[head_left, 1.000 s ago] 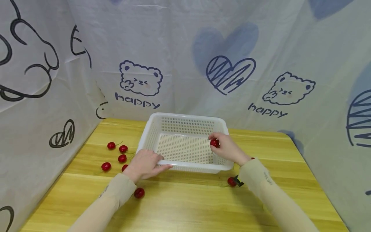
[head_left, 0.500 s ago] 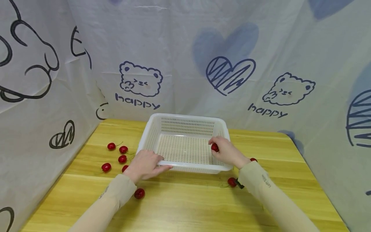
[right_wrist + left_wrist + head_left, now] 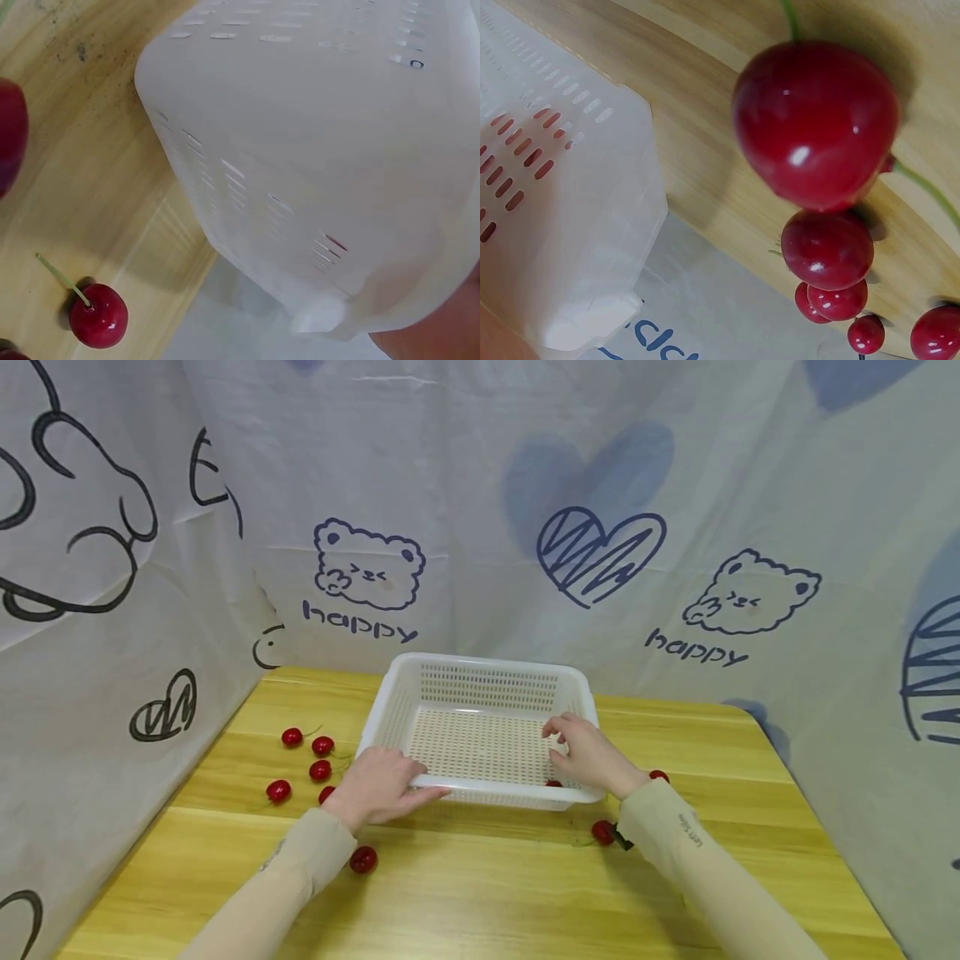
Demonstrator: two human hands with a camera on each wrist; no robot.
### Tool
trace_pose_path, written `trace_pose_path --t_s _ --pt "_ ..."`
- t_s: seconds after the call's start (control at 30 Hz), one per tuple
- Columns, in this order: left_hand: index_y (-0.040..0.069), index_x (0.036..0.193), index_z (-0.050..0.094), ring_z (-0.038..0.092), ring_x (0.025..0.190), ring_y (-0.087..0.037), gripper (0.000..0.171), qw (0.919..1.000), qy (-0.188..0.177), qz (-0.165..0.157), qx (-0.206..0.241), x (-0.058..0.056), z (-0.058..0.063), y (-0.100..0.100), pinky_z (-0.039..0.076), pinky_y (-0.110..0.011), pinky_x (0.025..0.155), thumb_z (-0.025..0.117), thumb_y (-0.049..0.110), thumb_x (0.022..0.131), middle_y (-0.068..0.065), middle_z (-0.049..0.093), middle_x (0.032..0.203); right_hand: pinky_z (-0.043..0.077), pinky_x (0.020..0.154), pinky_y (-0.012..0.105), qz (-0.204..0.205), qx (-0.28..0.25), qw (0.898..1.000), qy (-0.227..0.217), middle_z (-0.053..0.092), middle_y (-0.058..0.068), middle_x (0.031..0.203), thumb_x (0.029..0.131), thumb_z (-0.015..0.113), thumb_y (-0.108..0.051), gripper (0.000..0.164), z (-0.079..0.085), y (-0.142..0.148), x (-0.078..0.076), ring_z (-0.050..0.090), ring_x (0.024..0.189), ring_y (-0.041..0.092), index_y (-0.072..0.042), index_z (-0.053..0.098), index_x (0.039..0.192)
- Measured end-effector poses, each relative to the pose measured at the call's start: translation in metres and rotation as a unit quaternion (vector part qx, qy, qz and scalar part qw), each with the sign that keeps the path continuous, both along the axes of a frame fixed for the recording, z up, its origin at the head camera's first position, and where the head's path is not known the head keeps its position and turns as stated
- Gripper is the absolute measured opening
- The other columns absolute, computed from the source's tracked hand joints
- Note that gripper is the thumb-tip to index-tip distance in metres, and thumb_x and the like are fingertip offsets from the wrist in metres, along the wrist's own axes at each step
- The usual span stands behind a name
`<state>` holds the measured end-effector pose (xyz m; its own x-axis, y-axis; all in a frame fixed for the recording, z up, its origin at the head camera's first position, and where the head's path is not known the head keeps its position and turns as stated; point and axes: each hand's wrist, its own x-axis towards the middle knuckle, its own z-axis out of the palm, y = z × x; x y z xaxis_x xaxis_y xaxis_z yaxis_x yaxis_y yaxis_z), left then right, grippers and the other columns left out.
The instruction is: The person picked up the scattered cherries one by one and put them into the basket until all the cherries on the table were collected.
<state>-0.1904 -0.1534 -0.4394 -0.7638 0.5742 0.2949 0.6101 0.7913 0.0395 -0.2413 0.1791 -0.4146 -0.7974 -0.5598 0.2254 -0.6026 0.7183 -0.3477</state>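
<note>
A red cherry [image 3: 553, 783] lies inside the white basket [image 3: 495, 788], at its near right end, partly hidden by the near rim. It sits just below the thumb and fingers of the right hand [image 3: 587, 753], on the person's side of them, and that hand is far nearer to it than the other. The right fingers are loosely bent, with a gap to the thumb and nothing between them. The cherry looks round, with no long axis to tell; the basket's runs left to right. The left hand [image 3: 375, 783] grips the basket's near left corner, thumb along the rim. Beyond the left wall, loose cherries [image 3: 320, 770] lie on the wooden table [image 3: 480, 893]; another cherry [image 3: 602, 832] rests near the right cuff [image 3: 647, 818].
</note>
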Motion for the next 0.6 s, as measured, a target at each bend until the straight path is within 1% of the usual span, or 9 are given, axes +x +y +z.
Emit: trace_pose_path --t_s 0.23,0.4,0.5,0.6 --pt "0.024 0.067 0.059 0.038 0.043 -0.005 0.053 0.9999 -0.012 0.002 0.001 0.0 -0.001 0.002 0.035 -0.024 0.044 0.042 0.069 0.088 0.015 0.041 0.05 0.051 0.074 0.036 -0.01 -0.008 1.0 -0.013 0.061 0.012 0.102 0.085 0.061 -0.006 0.022 0.0 0.003 0.002 0.056 0.086 0.022 -0.003 0.06 0.106" --pt "0.023 0.069 0.062 0.038 0.043 -0.004 0.054 0.9999 -0.013 0.001 0.003 -0.001 -0.001 0.002 0.035 -0.023 0.043 0.042 0.069 0.088 0.015 0.042 0.05 0.052 0.071 0.036 -0.008 -0.027 1.0 -0.008 0.061 0.012 0.103 0.084 0.062 -0.006 0.022 0.002 0.005 0.007 0.058 0.088 0.026 -0.002 0.06 0.106" --pt "0.023 0.068 0.061 0.038 0.043 -0.005 0.053 0.9999 -0.01 0.003 0.003 -0.001 -0.001 0.001 0.034 -0.024 0.043 0.042 0.068 0.088 0.014 0.042 0.05 0.053 0.07 0.036 -0.007 -0.04 0.999 -0.008 0.06 0.013 0.105 0.084 0.061 -0.005 0.023 0.004 0.007 0.01 0.059 0.09 0.027 -0.002 0.06 0.107" --pt "0.024 0.065 0.057 0.037 0.043 -0.005 0.052 1.0 -0.007 0.004 -0.001 -0.001 -0.001 0.001 0.034 -0.024 0.044 0.042 0.068 0.088 0.014 0.041 0.05 0.053 0.07 0.036 -0.011 -0.052 0.999 -0.008 0.06 0.012 0.106 0.085 0.06 -0.005 0.022 0.006 0.009 0.013 0.059 0.09 0.025 -0.002 0.06 0.107"
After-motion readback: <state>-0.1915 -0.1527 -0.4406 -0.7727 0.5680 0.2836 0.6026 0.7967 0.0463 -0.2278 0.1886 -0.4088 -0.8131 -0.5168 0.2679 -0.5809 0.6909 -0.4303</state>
